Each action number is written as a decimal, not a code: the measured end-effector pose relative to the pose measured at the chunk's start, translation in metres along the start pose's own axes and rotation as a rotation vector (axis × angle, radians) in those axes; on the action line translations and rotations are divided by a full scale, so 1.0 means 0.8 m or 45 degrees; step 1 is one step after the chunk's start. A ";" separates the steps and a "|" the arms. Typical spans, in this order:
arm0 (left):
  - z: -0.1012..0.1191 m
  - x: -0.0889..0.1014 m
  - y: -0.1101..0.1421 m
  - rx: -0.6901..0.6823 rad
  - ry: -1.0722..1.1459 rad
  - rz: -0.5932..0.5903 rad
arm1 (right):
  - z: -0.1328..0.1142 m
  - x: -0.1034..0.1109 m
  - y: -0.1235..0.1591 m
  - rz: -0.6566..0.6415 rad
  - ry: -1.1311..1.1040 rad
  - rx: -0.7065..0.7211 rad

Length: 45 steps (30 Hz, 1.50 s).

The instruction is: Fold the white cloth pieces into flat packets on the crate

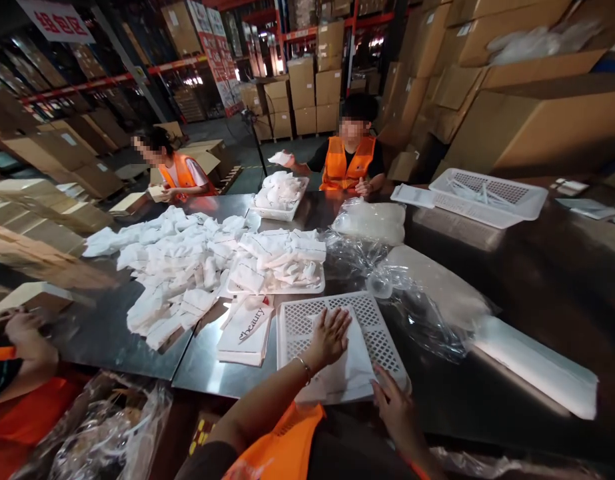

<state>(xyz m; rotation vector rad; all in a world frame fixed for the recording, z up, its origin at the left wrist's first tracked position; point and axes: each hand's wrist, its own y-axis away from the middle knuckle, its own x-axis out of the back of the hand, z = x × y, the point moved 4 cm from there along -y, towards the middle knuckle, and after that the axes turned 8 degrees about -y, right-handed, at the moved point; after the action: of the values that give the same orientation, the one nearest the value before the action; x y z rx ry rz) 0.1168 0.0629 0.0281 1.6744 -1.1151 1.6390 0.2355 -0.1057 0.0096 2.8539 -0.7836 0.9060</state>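
My left hand lies flat, fingers stretched, on a stack of thin white sheets or bags. The stack rests in a white perforated plastic basket at the table's near edge. At the stack's lower right corner, my right hand has its thumb and forefinger closed on the sheet edge. To the left of the basket lies a pile of flat white packets printed "beauty". Behind it, a white tray is heaped with small white cloth-like packets.
A large heap of white packets spreads to the left. Clear plastic bags and a long white bundle lie right. Another white basket stands far right. Co-workers in orange vests sit across the table; another's hand is at left.
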 end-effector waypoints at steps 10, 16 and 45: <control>-0.010 0.033 0.058 -0.310 0.248 -0.067 | -0.023 0.054 -0.107 -0.164 0.636 1.531; -0.009 0.035 0.118 -0.605 0.230 -0.031 | -0.021 0.011 -0.109 -0.615 0.635 2.090; -0.025 -0.005 0.077 1.258 0.850 0.201 | 0.006 -0.040 -0.158 -0.261 0.210 0.141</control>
<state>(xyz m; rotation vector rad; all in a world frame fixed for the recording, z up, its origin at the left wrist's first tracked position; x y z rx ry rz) 0.0545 0.0484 0.0160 1.2913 -0.0616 2.8218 0.2762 0.0182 0.0009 2.8355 -0.4286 1.1678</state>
